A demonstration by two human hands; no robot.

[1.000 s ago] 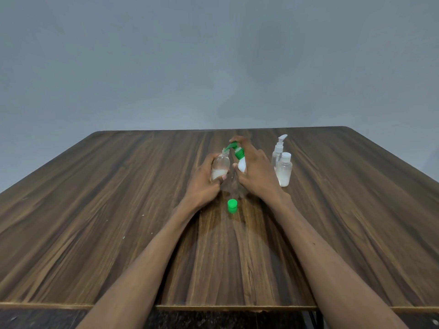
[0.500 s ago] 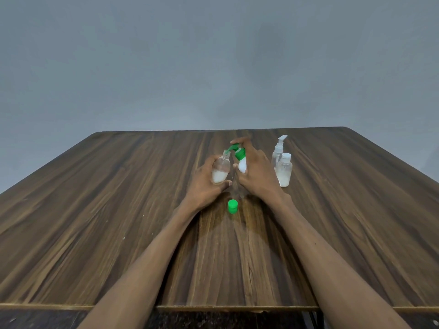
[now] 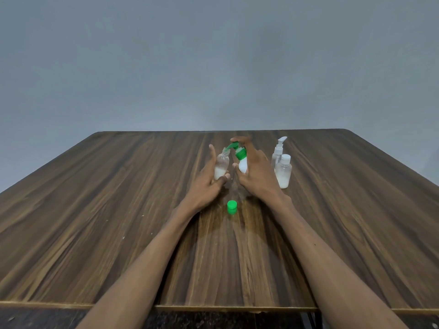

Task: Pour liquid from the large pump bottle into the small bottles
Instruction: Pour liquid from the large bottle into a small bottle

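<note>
- The dark wood-grain tabletop (image 3: 118, 210) is the largest thing before you; its laminate looks smooth and hard, streaked in brown bands, and a plain grey wall rises behind it.
- Your right hand (image 3: 257, 173) holds the large white pump bottle with the green collar and green spout (image 3: 242, 160), tilted left near the middle of the tabletop; its fingers curl round the opaque body and one fingertip lies over the pump head.
- Your left hand (image 3: 209, 180) cradles the small clear plastic bottle (image 3: 221, 166) from behind, fingers fairly straight and thumb at its base, so it supports more than it clamps. The bottle leans right, rounded at the shoulder, with white liquid in its lower part.
- The green spout reaches across to the small bottle's open neck, so I judge you are mid-fill on this one. Whether liquid is running now is too small to tell.
- Next, I think, you need steady presses with spout and neck aligned, then a level stand before capping.
- At the right, a clear bottle with a white pump top (image 3: 278, 151) stands just behind a clear bottle with a white screw cap (image 3: 283, 172), which holds white liquid low down.
- The little green ribbed cap (image 3: 231, 207) sits alone on the tabletop, nearer you than both hands.
</note>
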